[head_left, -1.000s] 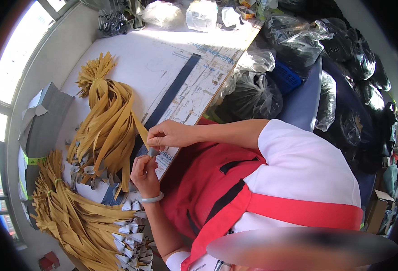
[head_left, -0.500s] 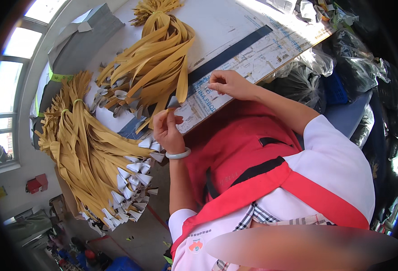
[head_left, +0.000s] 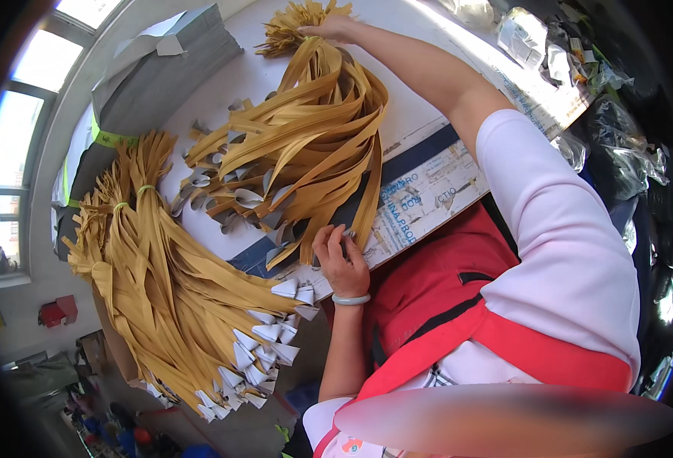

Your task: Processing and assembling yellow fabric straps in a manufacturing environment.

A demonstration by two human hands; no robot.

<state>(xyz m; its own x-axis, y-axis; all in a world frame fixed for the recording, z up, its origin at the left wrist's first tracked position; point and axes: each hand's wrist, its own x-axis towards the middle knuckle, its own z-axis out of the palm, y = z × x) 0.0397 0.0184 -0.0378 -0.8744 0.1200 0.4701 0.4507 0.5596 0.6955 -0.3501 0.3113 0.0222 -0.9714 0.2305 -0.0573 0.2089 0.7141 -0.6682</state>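
My right hand is stretched to the far side of the table, its fingers closed around the tied neck of a bundle of yellow straps. The straps fan out toward me, and their ends carry grey tips. By the near table edge is my left hand, with a pale bangle on its wrist. Its fingers curl in among the loose strap ends; a small grey bit shows between them, too hidden to name. Left of it, more tied bundles of yellow straps with white-tipped ends hang over the table's edge.
A tall stack of grey sheets stands at the back left. The white table has a dark strip and worn print along its near side. Clear plastic bags crowd the right. Windows line the left wall.
My right hand has gone from the near table edge to the far bundle's neck. The left hand has shifted right along the edge. The view has moved somewhat too.
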